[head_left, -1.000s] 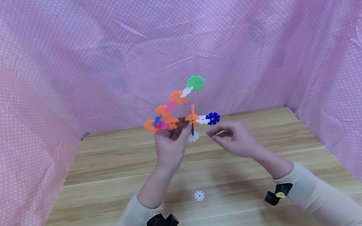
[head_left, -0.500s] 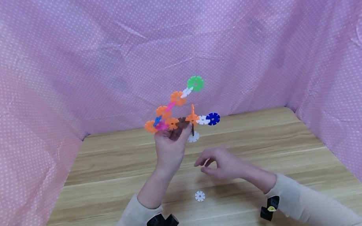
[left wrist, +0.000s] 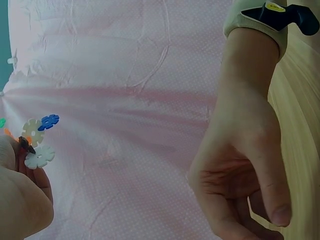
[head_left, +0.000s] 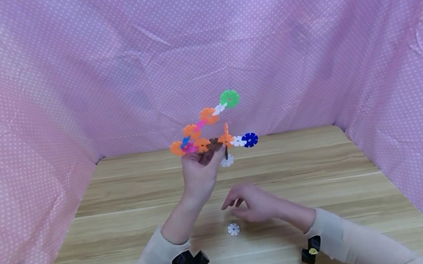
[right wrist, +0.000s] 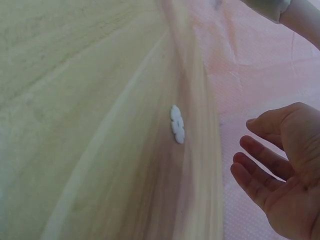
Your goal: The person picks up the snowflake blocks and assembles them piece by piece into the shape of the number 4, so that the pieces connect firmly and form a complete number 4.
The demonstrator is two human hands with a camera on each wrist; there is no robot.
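Observation:
My left hand (head_left: 199,178) grips a chain of notched snowflake discs around its brown discs, holding it above the table. From that grip the chain runs right to a dark blue disc (head_left: 250,139) and left to orange ones, then slants up to a green disc (head_left: 229,99). A white disc (head_left: 227,160) hangs just beneath. In the left wrist view a dark blue disc (left wrist: 49,122) and a white disc (left wrist: 40,157) poke out beyond the fingers. Lower down, my right hand (head_left: 254,203) holds nothing, fingers loosely bent. Close to it a loose white disc (head_left: 234,229) lies flat.
The wooden table (head_left: 128,239) carries the loose disc near its front middle. Pink dotted cloth (head_left: 198,50) stands around the back and both sides. A black wrist camera (head_left: 191,260) sits on the left sleeve, another (head_left: 310,251) on the right.
My right hand has left the chain's right end and come down and to the left, toward the loose white disc. The left hand and its chain stay nearly still.

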